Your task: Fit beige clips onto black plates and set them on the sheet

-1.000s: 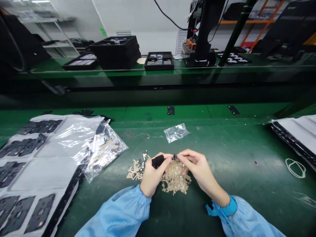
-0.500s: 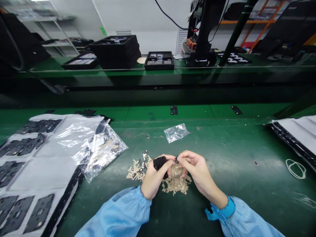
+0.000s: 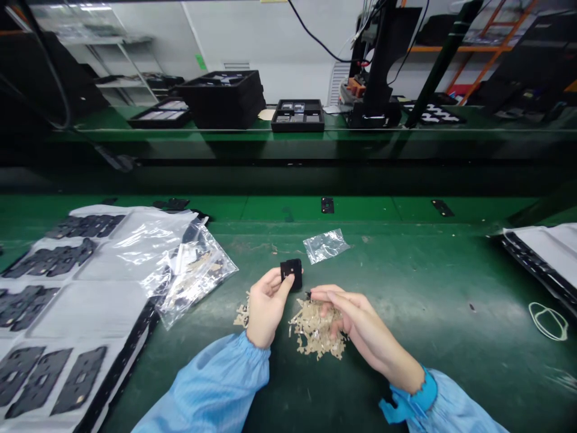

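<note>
A small clear bag (image 3: 326,245) lies at twelve o'clock from the hands, a larger bag (image 3: 189,273) of pieces at ten o'clock beside a tray (image 3: 67,313) of black parts. The left hand (image 3: 264,307) pinches a small black square part (image 3: 291,273) at its fingertips, raised above the pile of tan scraps (image 3: 315,331). The right hand (image 3: 349,316), at three o'clock from it, nips a tiny dark bit; what it is cannot be told.

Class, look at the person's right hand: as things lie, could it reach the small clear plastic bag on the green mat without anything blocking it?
Probably yes. The right hand rests over the tan scrap pile, and the small clear bag lies beyond it on bare green mat, with nothing between them.
</note>
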`<state>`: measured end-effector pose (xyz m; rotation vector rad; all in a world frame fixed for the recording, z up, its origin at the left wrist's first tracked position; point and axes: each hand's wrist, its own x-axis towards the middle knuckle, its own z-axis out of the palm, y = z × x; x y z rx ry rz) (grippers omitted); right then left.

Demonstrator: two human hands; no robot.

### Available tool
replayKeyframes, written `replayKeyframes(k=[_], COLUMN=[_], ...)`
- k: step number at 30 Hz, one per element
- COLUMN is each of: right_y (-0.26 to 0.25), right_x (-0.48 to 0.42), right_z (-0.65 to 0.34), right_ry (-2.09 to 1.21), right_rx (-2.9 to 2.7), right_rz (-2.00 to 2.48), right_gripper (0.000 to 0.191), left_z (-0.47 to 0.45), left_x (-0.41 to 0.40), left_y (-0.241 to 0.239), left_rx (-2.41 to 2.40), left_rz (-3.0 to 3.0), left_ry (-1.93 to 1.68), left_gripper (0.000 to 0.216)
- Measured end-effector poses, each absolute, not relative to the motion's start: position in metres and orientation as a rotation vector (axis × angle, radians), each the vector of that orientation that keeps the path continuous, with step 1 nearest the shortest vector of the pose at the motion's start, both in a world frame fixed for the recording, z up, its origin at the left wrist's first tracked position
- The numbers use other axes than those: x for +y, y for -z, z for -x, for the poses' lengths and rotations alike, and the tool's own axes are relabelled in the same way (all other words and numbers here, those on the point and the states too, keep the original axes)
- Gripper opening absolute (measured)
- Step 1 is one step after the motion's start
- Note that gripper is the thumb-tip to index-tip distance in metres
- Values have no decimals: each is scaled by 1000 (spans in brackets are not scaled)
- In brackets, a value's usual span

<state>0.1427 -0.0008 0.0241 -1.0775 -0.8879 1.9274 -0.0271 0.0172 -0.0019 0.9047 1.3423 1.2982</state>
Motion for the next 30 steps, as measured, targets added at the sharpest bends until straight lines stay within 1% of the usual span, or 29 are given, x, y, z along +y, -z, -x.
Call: replayKeyframes(k=[4, 15, 30], right_y=[-25, -20, -20], right_x=[-1, 1, 1], right_z=[-141, -142, -142], right_ry=[-1922, -1908, -1939], right_rx=[-880, -879, -839], right_rz=[1098, 1129, 1070], right_gripper=[27, 36, 32], left_z=[24, 19, 18], left_x=[14, 10, 8], left_y=[5, 3, 0], left_rx=[1319, 1357, 1378], left_rz=[-936, -1067, -1074], left_ry=[-1315, -1342, -1325], left_gripper=[30, 24, 23])
